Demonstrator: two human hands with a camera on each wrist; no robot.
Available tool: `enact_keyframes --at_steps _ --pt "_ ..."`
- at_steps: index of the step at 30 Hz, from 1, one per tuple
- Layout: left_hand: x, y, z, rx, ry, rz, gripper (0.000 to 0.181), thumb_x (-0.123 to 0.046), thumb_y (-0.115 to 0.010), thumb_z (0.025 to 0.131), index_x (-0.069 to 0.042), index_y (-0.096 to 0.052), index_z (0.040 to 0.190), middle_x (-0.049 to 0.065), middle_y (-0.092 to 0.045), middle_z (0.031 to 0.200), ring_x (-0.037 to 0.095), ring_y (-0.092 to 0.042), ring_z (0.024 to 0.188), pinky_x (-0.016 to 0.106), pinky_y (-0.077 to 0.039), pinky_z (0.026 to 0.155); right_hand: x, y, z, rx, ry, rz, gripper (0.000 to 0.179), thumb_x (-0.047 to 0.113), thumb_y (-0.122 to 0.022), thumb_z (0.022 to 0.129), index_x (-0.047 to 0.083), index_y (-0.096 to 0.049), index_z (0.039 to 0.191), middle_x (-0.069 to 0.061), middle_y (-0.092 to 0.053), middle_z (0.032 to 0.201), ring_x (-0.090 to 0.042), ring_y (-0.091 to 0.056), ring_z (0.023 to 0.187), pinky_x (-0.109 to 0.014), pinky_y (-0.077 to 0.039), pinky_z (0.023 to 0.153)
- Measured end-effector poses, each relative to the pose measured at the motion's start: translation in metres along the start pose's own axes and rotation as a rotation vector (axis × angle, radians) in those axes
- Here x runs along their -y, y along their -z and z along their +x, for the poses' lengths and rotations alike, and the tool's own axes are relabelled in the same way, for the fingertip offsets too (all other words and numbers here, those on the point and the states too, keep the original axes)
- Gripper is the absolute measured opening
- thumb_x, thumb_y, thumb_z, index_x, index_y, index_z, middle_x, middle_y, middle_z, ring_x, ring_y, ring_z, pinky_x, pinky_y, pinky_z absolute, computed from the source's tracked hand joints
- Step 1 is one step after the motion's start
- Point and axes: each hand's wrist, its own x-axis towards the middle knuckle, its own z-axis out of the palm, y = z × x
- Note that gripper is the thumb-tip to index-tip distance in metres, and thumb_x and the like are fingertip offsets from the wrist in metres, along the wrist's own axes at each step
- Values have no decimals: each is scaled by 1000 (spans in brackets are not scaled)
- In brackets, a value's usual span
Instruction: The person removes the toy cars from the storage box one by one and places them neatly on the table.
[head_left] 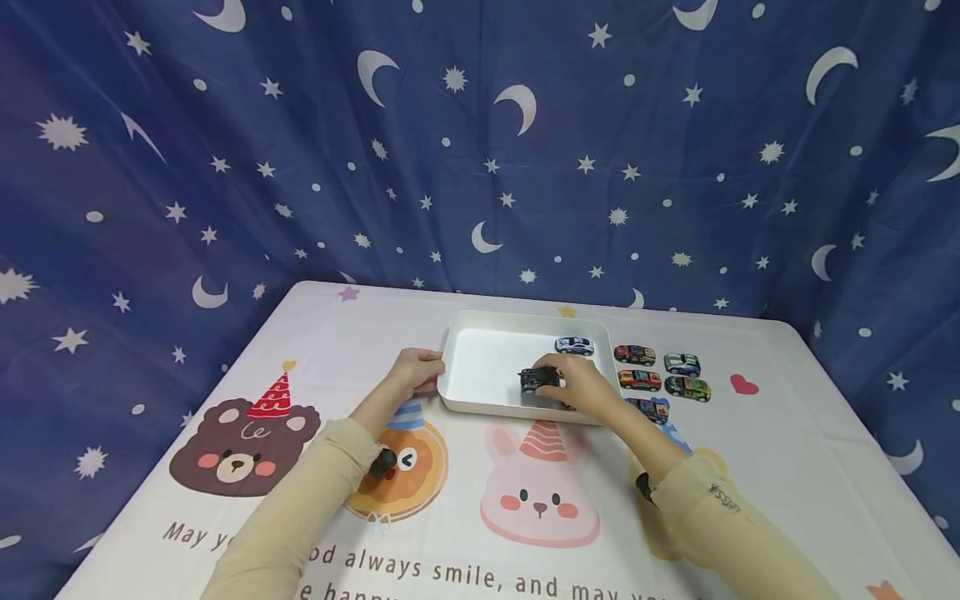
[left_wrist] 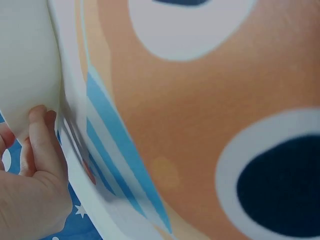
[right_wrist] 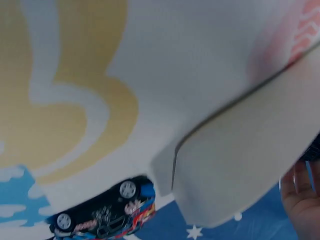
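Note:
A shallow white tray (head_left: 480, 406) lies on the table. My left hand (head_left: 417, 369) grips its left edge; in the left wrist view the fingers (left_wrist: 44, 135) press the outside of the tray wall, with the thumb at the rim. Over the tray's right half, my right hand (head_left: 583, 385) holds a black toy car (head_left: 532, 381) between thumb and fingers. A white toy car (head_left: 574, 345) sits in the tray's back right corner. Something dark under the right hand, by the front wall, is mostly hidden.
Right of the tray stand several toy cars: a dark red one (head_left: 634, 355), an orange one (head_left: 640, 380), a white-and-blue one (head_left: 682, 364), a green one (head_left: 687, 388) and a black one (right_wrist: 102, 212). A printed cloth (head_left: 435, 567) covers the table; a blue starry curtain (head_left: 420, 167) hangs behind.

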Motion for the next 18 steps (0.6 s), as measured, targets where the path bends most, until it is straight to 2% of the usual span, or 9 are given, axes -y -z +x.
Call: enact_keyframes --at_steps 4,11,18 --pt "2 -1 1 -12 -5 -7 42 1 -56 83 5 -56 125 21 -65 112 5 -60 61 19 -58 60 -3 10 -4 -25 12 -6 35 14 -75 79 2 -65 110 -13 -69 106 -29 -63 100 -44 -53 89" --pt "2 -2 0 -24 -7 -8 41 0 -56 83 4 -57 124 13 -66 101 5 -59 60 17 -56 56 -8 23 -15 -39 -4 -2 36 14 -75 80 1 -64 112 -15 -67 110 -31 -62 101 -46 -54 87" --pt "1 -2 0 -46 9 23 41 -2 -57 83 0 -58 124 18 -65 111 6 -59 62 16 -55 55 -15 27 -26 -95 21 26 37 11 -76 78 0 -65 111 -17 -66 110 -31 -62 97 -45 -55 84"
